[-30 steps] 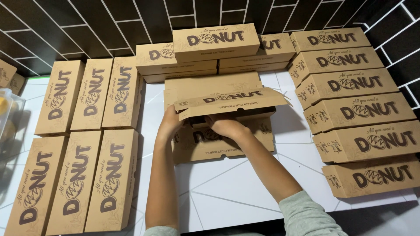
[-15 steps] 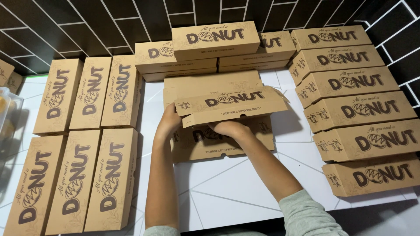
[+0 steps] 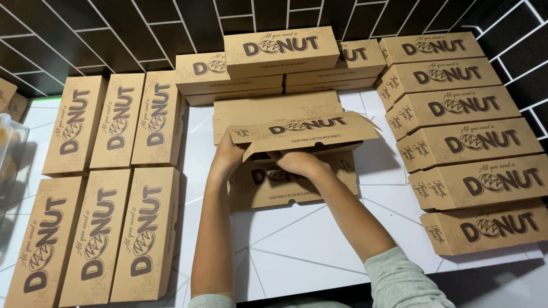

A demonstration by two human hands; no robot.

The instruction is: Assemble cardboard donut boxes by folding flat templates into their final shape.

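Observation:
A long brown cardboard box with a half-lowered lid is held above the middle of the white table. My left hand grips its left front edge. My right hand holds the underside of the lid's front flap near the middle. Beneath my hands lies another closed brown box, flat on the table. Both forearms reach up from the bottom of the view.
Closed brown boxes lie in two rows on the left, in a stepped column on the right, and stacked at the back against a dark tiled wall. A clear plastic container sits at the far left edge.
The lid of the held box has come down toward the front, from raised open to nearly closed. My hands stayed at the box's front edge.

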